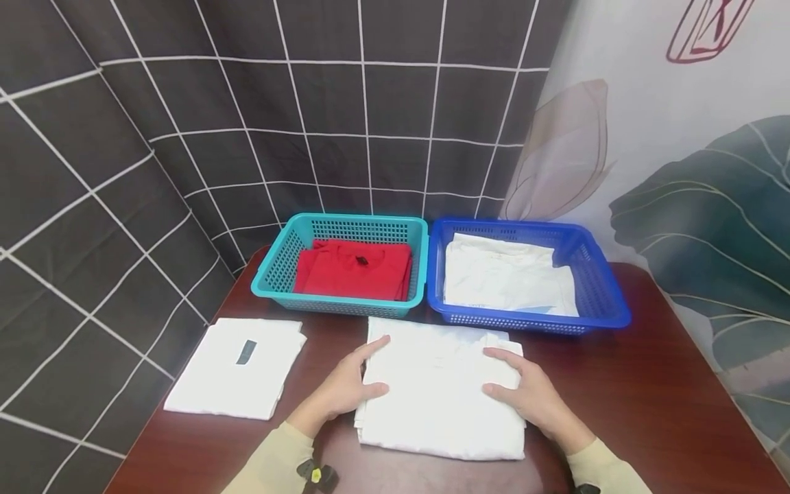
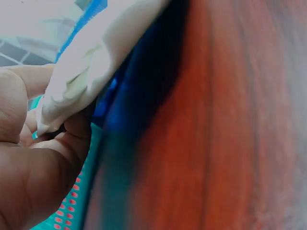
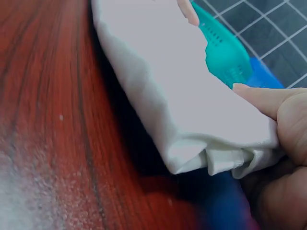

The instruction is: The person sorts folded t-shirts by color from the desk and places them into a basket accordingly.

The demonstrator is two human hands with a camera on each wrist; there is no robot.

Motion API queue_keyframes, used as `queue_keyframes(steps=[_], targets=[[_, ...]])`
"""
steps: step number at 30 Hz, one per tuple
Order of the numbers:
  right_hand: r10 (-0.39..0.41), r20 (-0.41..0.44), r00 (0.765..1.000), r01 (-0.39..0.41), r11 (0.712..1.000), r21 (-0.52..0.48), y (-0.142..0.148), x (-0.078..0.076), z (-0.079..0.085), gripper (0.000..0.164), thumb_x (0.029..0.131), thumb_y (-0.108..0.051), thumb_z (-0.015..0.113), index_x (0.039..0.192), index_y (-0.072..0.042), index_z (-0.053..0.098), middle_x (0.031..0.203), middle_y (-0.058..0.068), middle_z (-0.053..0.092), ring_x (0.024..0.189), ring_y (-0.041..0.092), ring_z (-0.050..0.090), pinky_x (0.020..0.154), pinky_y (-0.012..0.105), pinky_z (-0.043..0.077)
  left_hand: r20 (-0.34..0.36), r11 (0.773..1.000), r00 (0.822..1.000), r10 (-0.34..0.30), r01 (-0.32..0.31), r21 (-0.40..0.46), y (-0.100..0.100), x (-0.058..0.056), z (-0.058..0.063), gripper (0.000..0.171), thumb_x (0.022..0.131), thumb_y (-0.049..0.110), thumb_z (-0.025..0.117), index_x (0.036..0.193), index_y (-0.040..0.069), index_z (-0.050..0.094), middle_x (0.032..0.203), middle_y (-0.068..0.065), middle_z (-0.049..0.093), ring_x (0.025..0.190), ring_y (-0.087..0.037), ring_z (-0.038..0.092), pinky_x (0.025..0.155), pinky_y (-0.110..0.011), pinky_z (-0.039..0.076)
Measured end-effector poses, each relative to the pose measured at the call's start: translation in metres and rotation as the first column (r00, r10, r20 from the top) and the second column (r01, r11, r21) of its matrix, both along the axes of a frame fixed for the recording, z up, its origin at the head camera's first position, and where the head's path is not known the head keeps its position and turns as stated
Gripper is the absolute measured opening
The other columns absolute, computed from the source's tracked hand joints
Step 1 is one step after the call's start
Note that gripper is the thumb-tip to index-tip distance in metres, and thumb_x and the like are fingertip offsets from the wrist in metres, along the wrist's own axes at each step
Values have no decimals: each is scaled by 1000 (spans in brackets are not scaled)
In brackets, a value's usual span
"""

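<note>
A folded white shirt [image 1: 441, 398] lies in front of me, close over the table, its layered edge [image 3: 225, 160] showing in the right wrist view. My left hand [image 1: 345, 384] grips its left side, thumb on top and fingers curled beneath, as the left wrist view shows of the cloth [image 2: 91, 67]. At the opposite side my right hand [image 1: 533, 391] holds the shirt the same way, some fingers hidden under the fabric.
Behind the shirt stand a teal basket [image 1: 271, 281] with folded red shirts [image 1: 358, 271] and a blue basket [image 1: 607, 295] with white clothes [image 1: 506, 274]. Another folded white garment [image 1: 228, 384] with a dark label lies at left on the brown table [image 1: 654, 398]. Curtains hang behind.
</note>
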State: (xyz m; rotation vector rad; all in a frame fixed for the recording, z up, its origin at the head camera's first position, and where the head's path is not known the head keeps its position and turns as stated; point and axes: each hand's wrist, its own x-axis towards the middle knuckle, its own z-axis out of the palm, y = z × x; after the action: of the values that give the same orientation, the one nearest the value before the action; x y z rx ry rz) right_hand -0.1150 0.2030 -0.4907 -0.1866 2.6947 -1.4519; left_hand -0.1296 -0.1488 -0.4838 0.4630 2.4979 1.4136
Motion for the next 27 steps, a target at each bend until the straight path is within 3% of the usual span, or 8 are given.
queue_keyframes(steps=[10, 16, 21, 27], targets=[[-36, -34, 999, 38, 998, 55, 11, 26, 42, 63, 76, -41, 80, 133, -26, 57, 131, 6, 58, 114, 20, 51, 84, 26, 47, -116, 997, 993, -37, 44, 61, 2, 15, 29, 80, 80, 25, 79, 147, 35, 36, 148, 14, 37, 138, -8, 30, 109, -44, 32], [-67, -52, 996, 69, 996, 47, 23, 34, 63, 65, 77, -38, 80, 135, -24, 56, 130, 11, 57, 100, 12, 54, 71, 25, 52, -159, 995, 986, -55, 68, 74, 13, 18, 53, 80, 80, 28, 78, 147, 38, 35, 148, 15, 37, 136, -7, 32, 107, -43, 36], [-98, -40, 994, 99, 995, 18, 37, 30, 80, 68, 78, -35, 80, 139, -21, 52, 129, 19, 55, 89, 14, 58, 62, 31, 55, -219, 992, 973, -72, 93, 84, 27, 7, 72, 79, 80, 23, 77, 148, 31, 37, 148, 8, 39, 134, -14, 36, 103, -42, 41], [-115, -51, 992, 115, 993, 1, 56, 13, 102, 69, 82, -33, 77, 144, -21, 46, 115, 25, 59, 71, 19, 65, 55, 36, 56, -222, 992, 972, -74, 95, 86, 46, -18, 95, 83, 77, 24, 80, 147, 34, 38, 145, 8, 41, 132, -13, 38, 93, -32, 49]])
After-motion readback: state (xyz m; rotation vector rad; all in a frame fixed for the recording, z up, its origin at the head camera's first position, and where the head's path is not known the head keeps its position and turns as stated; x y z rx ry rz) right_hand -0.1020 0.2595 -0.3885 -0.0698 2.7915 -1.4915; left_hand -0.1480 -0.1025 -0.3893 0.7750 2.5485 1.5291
